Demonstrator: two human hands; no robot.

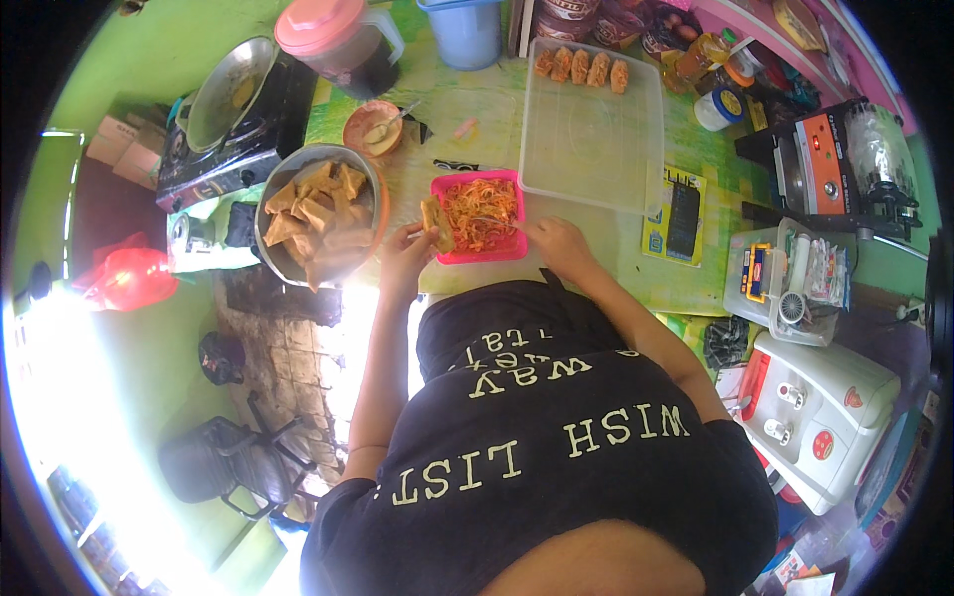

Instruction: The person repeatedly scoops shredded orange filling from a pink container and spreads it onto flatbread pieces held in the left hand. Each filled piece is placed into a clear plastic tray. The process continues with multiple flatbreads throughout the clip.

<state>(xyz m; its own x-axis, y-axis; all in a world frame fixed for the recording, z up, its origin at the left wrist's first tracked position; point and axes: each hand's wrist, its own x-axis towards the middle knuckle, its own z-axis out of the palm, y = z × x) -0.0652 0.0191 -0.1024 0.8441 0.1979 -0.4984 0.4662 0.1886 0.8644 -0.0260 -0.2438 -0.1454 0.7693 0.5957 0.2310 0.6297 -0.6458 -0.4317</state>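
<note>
My left hand (pixel 405 256) pinches a piece of fried tofu (pixel 434 221) at the left rim of a pink square container (pixel 519 194). Orange shredded vegetables (pixel 482 204) fill the container. From the right, my right hand (pixel 558 246) grips a slim metal utensil (pixel 500 222) that dips into the shreds; its head is too small to tell spoon from fork. Left of my left hand stands a large round bowl (pixel 373 179) heaped with tofu pieces (pixel 315 214). Beyond my right hand lies a wide clear plastic tray (pixel 586 139), with a row of several filled tofu pieces (pixel 581 68) along its far end.
A small orange bowl (pixel 360 117) with a spoon sits behind the big bowl. Further back are a pink-lidded pitcher (pixel 338 55) and a blue bucket (pixel 463 35). A wok (pixel 231 94) rests on the stove at left. A phone (pixel 683 217) lies on a yellow package at right.
</note>
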